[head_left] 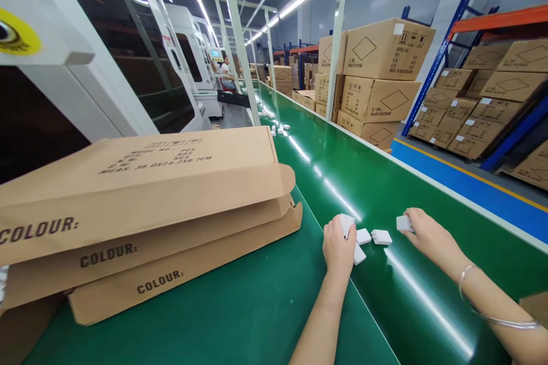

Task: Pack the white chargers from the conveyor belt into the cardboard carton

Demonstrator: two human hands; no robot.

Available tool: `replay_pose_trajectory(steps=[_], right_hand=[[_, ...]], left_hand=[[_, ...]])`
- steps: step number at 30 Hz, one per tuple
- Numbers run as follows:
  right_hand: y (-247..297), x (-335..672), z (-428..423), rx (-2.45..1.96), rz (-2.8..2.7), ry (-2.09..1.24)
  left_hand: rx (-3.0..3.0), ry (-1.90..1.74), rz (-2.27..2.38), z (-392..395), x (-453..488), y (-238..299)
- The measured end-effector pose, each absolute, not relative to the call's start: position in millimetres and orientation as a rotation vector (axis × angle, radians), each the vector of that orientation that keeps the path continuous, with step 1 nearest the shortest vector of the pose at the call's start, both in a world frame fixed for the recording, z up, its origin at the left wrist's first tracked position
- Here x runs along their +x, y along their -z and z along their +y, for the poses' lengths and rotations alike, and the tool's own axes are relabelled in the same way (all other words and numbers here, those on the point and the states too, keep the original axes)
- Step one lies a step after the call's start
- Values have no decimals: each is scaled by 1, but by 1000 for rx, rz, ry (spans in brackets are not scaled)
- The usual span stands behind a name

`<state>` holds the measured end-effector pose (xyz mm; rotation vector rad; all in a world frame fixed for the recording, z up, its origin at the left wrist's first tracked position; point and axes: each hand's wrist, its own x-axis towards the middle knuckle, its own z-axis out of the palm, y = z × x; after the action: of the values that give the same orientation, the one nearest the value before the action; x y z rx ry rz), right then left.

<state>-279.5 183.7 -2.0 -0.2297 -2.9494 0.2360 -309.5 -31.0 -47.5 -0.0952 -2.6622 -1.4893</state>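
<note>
My left hand [339, 248] is closed around a white plug-in charger [347, 224] at the near edge of the green conveyor belt [317, 199]. Right beside it lie several loose white chargers; one charger [382, 237] has small metal prongs on its left end, and another charger [359, 254] sits partly behind my fingers. Farther right, my right hand [423, 231] pinches a second white charger [403, 223] between thumb and fingers, over the belt. Its fingertips are partly hidden behind the charger.
Flat brown cartons [184, 182] lie stacked on the green surface to my left. More white chargers [280, 129] rest farther up the belt. White machines [141, 40] line the left side, where a person [225, 71] sits. Large cartons [381, 97] stand beyond the belt's right rail.
</note>
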Motion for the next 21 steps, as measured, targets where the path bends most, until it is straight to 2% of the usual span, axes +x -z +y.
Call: replay_pose_trajectory(steps=[5,10,15,21], right_hand=[[19,-290,145,-36,-3204,226],[37,-303,131,52,-3327,308],[22,-281,149,23,-3338,47],[-9,-174,201,-268,-3149,-559]], left_hand=[[-209,1369,-2751,-30,-307,47],[-334,1236,-2862,-30,-304,46],[-547,1012,-2944,-10,-297,43],[-706,842,-2988,34,-288,50]])
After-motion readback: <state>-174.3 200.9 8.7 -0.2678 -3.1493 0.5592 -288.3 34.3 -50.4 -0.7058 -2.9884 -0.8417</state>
